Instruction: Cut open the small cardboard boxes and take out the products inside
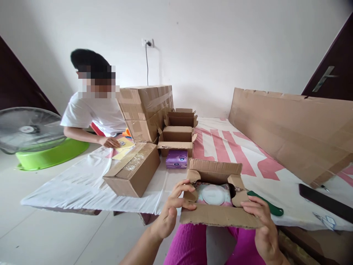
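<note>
An open cardboard box (216, 216) sits at the table's front edge, above my lap, its flaps folded outward. Inside lies a patterned wet wipes pack (213, 194) with a white oval lid. My left hand (176, 202) grips the box's left side, fingers over the side flap and front flap. On the right, my right hand (260, 217) holds the right end of the front flap, with the thumb partly hidden below. A purple tissue pack (176, 159) lies just beyond my left hand. Beside my right hand, a green handle (268, 204) sticks out from behind the box.
A taped box (138, 169) stands at left, with stacked boxes (149, 106) behind. Two open boxes (176, 137) are mid-table. A large cardboard panel (289, 129), dark phone-like slab (325, 200) and scissors (325, 221) lie right. Another person (93, 110) sits left, near a fan (27, 129).
</note>
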The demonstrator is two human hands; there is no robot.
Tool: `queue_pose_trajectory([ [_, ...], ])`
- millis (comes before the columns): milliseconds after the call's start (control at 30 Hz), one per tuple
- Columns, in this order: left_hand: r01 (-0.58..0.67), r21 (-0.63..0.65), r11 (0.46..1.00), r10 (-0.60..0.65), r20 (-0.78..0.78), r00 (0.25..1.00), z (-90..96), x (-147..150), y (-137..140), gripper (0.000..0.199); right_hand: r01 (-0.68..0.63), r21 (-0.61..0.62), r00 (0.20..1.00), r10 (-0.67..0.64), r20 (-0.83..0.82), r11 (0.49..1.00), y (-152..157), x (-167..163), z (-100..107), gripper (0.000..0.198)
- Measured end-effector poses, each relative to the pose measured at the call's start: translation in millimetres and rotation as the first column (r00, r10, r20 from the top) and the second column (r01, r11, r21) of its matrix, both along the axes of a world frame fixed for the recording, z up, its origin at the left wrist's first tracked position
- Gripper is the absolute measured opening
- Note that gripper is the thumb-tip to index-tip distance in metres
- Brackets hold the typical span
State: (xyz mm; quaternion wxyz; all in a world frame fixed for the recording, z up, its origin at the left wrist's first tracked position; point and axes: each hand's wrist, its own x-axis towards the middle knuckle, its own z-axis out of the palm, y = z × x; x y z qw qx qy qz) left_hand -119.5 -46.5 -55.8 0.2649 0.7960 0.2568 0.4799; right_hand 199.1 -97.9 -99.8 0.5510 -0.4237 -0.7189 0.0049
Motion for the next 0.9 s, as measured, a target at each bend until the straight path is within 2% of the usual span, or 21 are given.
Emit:
queue_pose_trajectory([
  [67, -0.038, 0.043, 0.998, 0.044, -0.148, 0.988, 14.9, 2.1, 1.0, 0.059, -0.009, -0.017, 1.000, 0.009, 0.011, 1.000, 2.4, 4.9, 11.2, 0.058],
  [200, -0.035, 0.137, 0.990, 0.087, -0.394, 0.915, 52.5, 16.2, 11.7, 0.013, -0.032, -0.080, 0.994, 0.041, 0.104, 0.996, 18.0, 2.2, 53.6, 0.020],
  [233, -0.015, 0.140, 0.990, 0.075, -0.437, 0.896, 60.1, 21.7, 15.7, 0.010, -0.059, -0.128, 0.983, 0.080, 0.168, 0.990, 23.3, -0.4, 66.3, 0.015],
  [300, 0.067, 0.154, 0.986, 0.029, -0.548, 0.836, 69.7, 34.1, 24.4, 0.013, -0.108, -0.275, 0.919, 0.201, 0.340, 0.956, 33.5, -6.1, 88.8, 0.018],
  [367, 0.155, 0.210, 0.965, 0.019, -0.650, 0.760, 72.1, 45.8, 32.3, 0.014, -0.101, -0.416, 0.793, 0.326, 0.514, 0.903, 41.6, -11.1, 104.3, 0.023],
  [433, 0.193, 0.301, 0.934, 0.074, -0.690, 0.720, 71.8, 52.9, 38.1, 0.032, -0.063, -0.451, 0.680, 0.369, 0.633, 0.890, 46.2, -14.7, 112.7, 0.014],
  [533, 0.165, 0.430, 0.887, 0.211, -0.698, 0.685, 76.6, 48.8, 41.2, 0.046, -0.034, -0.341, 0.612, 0.290, 0.736, 0.939, 46.8, -14.9, 119.7, 0.024],
  [667, 0.040, 0.520, 0.853, 0.385, -0.679, 0.626, 87.3, 19.0, 38.3, 0.032, -0.042, -0.152, 0.623, 0.144, 0.769, 0.988, 42.8, 3.1, 123.6, 0.023],
  [767, -0.075, 0.463, 0.883, 0.394, -0.647, 0.652, 78.9, -7.4, 37.5, 0.019, -0.002, -0.049, 0.685, 0.037, 0.728, 0.999, 42.2, 27.7, 111.9, 0.013],
  [833, -0.113, 0.363, 0.925, 0.340, -0.656, 0.674, 65.3, -19.7, 38.3, 0.019, 0.030, -0.082, 0.717, 0.036, 0.696, 0.996, 42.8, 41.8, 99.1, 0.013],
  [900, -0.146, 0.259, 0.955, 0.284, -0.649, 0.705, 51.8, -25.2, 38.8, 0.020, 0.060, -0.165, 0.741, 0.067, 0.668, 0.985, 43.3, 49.2, 89.0, 0.017],
])
